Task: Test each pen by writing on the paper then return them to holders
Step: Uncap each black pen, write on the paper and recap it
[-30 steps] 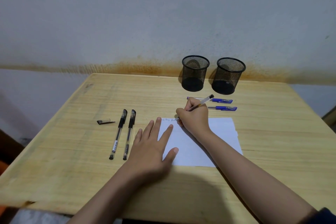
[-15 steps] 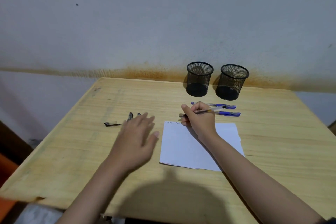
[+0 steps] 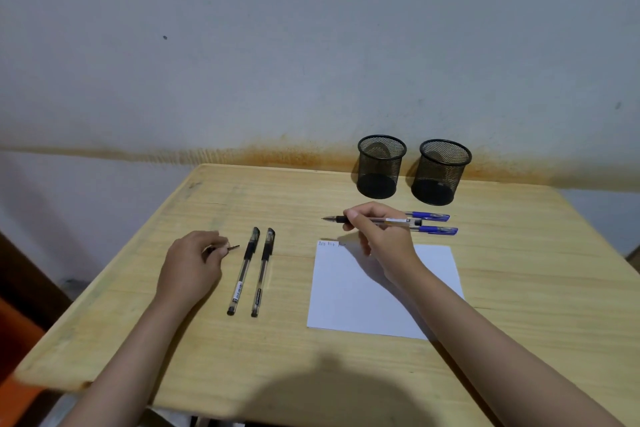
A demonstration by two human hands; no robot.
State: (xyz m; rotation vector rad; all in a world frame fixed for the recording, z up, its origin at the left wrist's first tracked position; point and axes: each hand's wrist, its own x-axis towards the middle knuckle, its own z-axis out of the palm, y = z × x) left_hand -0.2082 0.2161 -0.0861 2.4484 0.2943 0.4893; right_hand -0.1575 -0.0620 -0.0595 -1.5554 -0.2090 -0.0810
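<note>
My right hand (image 3: 377, 236) holds an uncapped black pen (image 3: 391, 220) level above the table, its tip pointing left, beyond the far edge of the white paper (image 3: 353, 295). The paper bears small writing at its top left corner. My left hand (image 3: 194, 267) is closed on the loose black pen cap (image 3: 232, 247) at the left. Two capped black pens (image 3: 251, 270) lie side by side between my hands. Two blue-capped pens (image 3: 433, 224) lie behind my right hand. Two black mesh holders (image 3: 381, 166) (image 3: 441, 172) stand at the back; I see no pens in them.
The wooden table (image 3: 346, 374) stands against a grey wall with a rusty stain line. Its left edge drops off to a dark floor and something orange (image 3: 17, 340) at the lower left.
My right hand lifted the pen off the paper and turned it level. My left hand left the paper, moved left past the two black pens and took hold of the cap.
</note>
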